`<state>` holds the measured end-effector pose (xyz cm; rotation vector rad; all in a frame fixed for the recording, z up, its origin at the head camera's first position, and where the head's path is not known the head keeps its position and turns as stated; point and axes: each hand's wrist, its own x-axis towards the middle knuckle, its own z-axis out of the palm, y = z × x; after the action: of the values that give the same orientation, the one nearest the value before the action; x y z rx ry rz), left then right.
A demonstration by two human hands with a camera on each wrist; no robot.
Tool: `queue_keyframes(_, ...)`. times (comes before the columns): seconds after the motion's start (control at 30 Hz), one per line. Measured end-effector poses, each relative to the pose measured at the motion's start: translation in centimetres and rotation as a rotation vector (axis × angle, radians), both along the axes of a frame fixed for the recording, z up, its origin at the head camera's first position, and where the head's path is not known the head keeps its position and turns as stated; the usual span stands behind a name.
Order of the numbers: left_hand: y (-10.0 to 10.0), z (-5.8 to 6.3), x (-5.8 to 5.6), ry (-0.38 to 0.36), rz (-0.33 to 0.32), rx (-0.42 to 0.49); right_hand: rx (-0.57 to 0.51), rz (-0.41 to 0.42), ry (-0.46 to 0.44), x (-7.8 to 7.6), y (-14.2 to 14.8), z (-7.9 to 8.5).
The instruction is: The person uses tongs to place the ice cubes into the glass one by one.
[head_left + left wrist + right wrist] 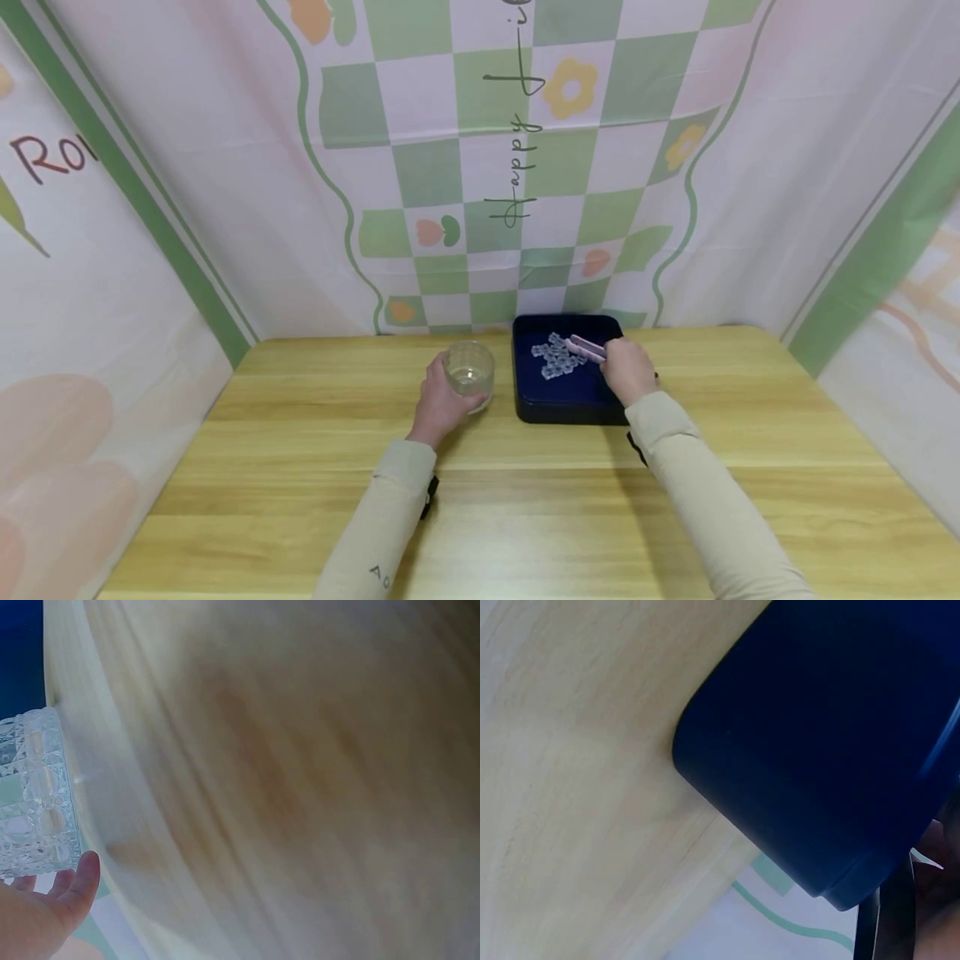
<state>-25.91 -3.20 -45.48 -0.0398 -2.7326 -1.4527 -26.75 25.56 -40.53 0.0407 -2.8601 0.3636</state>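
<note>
lying on the wooden table [510,500], a dark blue tray [567,413] with rounded corners held a loose cluster of clear pieces [557,363], bunched towards the middle of its floor. just beside the tray, on the person's left, was a clear glass [471,371], its mouth facing up; whether its base touched the table could not be told, and its contents were too faint to make out.

the left hand [441,407] gripped the glass, fingers round its outer side and thumb along the near side, spread about as wide as the glass itself. the right hand [628,371], above the right side of the tray, was closed firmly round a pink tool [587,348], the tip of which reached the clear pieces; whether it pinched one was too small to see.

only the head view showed the cluster and the tool's tip. the left wrist view brought out the glass's bumpy, faceted wall, with the thumb beside it. the right wrist view gave the tray's smooth outer side and a dark strip [889,919] next to the partly visible right hand.
</note>
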Motion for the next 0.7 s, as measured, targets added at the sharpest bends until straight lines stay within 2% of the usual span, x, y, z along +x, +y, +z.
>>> queue_keyframes(0.33, 0.1, 0.2, 0.1, 0.003, -0.004, -0.001, -0.020, -0.019, -0.030, 0.1, 0.3, 0.2)
queue_keyframes(0.53, 0.1, 0.2, 0.2, -0.014, 0.001, -0.002, -0.037, -0.003, 0.009, 0.2, 0.9, 0.4)
queue_keyframes(0.7, 0.2, 0.1, 0.2, 0.001, 0.001, -0.004, -0.056, 0.013, 0.040, 0.3, 1.5, 0.7)
